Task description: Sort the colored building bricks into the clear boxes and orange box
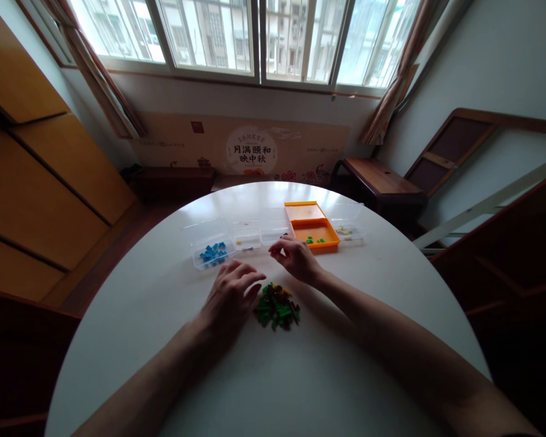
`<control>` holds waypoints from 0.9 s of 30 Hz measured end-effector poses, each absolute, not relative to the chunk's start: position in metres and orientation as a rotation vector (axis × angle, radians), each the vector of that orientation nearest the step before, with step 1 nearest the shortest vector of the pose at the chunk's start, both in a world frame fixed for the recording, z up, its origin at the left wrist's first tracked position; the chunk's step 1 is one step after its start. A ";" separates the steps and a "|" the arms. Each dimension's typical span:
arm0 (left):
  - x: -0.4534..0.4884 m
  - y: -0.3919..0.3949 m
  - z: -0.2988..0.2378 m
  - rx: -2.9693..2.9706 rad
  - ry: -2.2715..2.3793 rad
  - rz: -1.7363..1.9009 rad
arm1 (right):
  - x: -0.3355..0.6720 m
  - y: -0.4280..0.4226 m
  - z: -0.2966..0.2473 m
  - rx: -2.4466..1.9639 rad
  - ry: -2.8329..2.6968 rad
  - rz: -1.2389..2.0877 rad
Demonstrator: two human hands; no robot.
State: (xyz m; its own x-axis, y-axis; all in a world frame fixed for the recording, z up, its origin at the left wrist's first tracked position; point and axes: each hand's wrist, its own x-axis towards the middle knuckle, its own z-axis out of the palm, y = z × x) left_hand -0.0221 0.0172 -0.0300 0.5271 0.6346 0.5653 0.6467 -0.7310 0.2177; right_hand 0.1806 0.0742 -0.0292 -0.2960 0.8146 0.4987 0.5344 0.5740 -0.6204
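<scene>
A mixed pile of small green, brown and yellow building bricks [277, 308] lies on the white round table [273, 382]. Just left of it hovers my left hand [232, 288], its fingers apart and holding nothing that I can see. My right hand [296, 260] is beyond the pile, fingers curled into a pinch; whatever may be between the tips is too small to make out. It is in front of a clear box [273, 237] where a dark piece shows, partly hidden by the hand. Beside that, an orange box [325, 247] stands with its lid up and a few green bricks [309, 240] inside.
At the left, an open clear box holds blue bricks [213, 254]. Next to it, another clear box [248, 244] contains a yellow piece. Pale pieces [344, 230] lie in a clear box at the right. Behind the table stands a wooden chair [382, 176] under the window.
</scene>
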 end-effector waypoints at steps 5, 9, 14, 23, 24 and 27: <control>-0.021 0.017 -0.030 -2.860 -1.074 -0.916 | 0.199 0.054 -0.034 -1.047 -2.014 0.475; -0.023 0.018 -0.031 -2.908 -1.050 -0.857 | 0.215 0.045 -0.027 -0.982 -2.135 0.628; -0.023 0.018 -0.031 -2.920 -1.066 -0.841 | 0.231 0.040 -0.013 -0.943 -2.436 0.859; -0.022 0.018 -0.032 -2.906 -1.064 -0.838 | 0.223 0.036 -0.016 -0.962 -2.511 0.734; -0.022 0.018 -0.032 -2.910 -1.064 -0.834 | 0.223 0.036 -0.018 -0.952 -2.510 0.713; -0.022 0.018 -0.030 -2.910 -1.049 -0.847 | 0.224 0.037 -0.021 -0.945 -2.508 0.671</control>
State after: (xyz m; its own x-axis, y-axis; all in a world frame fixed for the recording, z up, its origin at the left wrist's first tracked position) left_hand -0.0217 0.0179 -0.0304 0.6471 0.6100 0.4573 0.5752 -0.7843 0.2322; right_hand 0.2242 0.0370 -0.0205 -0.7034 0.6889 0.1750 0.5096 0.6605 -0.5515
